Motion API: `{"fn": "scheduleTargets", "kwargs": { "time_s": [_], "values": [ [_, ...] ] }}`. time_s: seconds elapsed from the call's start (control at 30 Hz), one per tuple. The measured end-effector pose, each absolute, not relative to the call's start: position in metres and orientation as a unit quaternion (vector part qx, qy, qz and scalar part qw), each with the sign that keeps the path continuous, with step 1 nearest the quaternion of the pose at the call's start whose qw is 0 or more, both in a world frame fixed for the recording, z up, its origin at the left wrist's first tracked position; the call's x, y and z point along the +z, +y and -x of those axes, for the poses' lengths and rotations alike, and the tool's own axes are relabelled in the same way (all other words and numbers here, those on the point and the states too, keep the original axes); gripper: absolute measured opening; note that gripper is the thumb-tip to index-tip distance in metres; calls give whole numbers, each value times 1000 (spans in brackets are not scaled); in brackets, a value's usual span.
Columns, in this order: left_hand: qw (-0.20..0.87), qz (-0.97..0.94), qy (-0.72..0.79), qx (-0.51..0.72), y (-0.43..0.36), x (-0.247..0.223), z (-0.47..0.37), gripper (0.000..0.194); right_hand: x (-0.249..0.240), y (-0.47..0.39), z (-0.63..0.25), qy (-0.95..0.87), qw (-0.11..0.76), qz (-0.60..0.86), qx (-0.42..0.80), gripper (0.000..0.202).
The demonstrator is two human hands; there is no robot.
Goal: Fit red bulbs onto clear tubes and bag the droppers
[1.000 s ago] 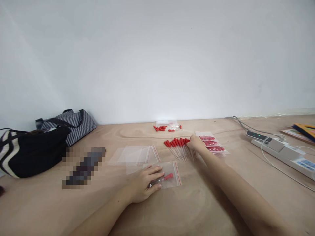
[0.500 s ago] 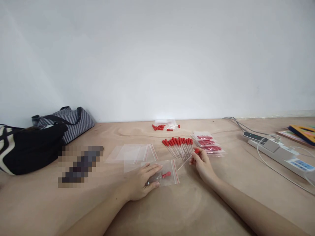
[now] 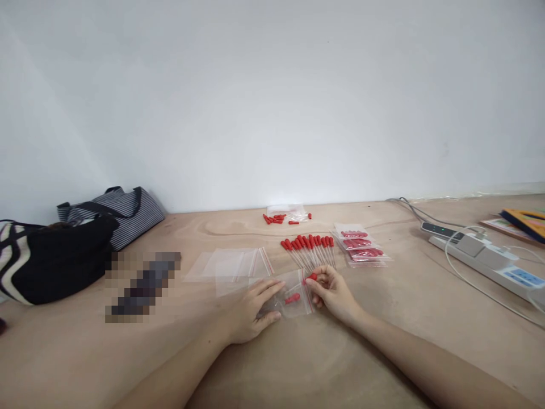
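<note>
A clear zip bag with a red-edged mouth lies under my left hand. My left fingers and thumb stretch over its left part and hold it. Inside shows the red bulb of a dropper. My right hand pinches another dropper by its red bulb at the bag's mouth; the dropper's clear stem points left into or over the bag, I cannot tell which. Just behind, a fan of red-capped droppers rests on the table, stems toward me.
Flat clear bags overlap at left. Filled bags are stacked at right. Loose red bulbs lie near the wall. A power strip with cables is far right; a black bag and a striped bag stand left.
My right hand has moved left with the dropper, from beside the fan to the bag's mouth. My left hand stays on the bag, with only a slight shift.
</note>
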State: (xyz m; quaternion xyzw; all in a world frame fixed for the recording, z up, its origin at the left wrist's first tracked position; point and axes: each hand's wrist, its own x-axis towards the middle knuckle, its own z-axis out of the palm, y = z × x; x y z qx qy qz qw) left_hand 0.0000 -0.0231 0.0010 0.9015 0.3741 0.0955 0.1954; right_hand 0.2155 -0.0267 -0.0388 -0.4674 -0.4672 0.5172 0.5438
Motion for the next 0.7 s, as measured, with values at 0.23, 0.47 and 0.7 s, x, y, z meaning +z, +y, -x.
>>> {"fn": "scheduleTargets", "kwargs": {
  "time_s": [0.23, 0.47, 0.7],
  "values": [
    [182, -906, 370, 99, -23, 2, -3, 52, -38, -20, -219, -547, 445, 456, 542, 41],
    [166, -921, 332, 114, -16, -9, -3, 51, -35, -13, -218, -697, 379, 394, 465, 31],
    [154, -924, 320, 144, -16, -7, 5, 38, -27, 3, -253, -670, 377, 551, 323, 20]
  ]
}}
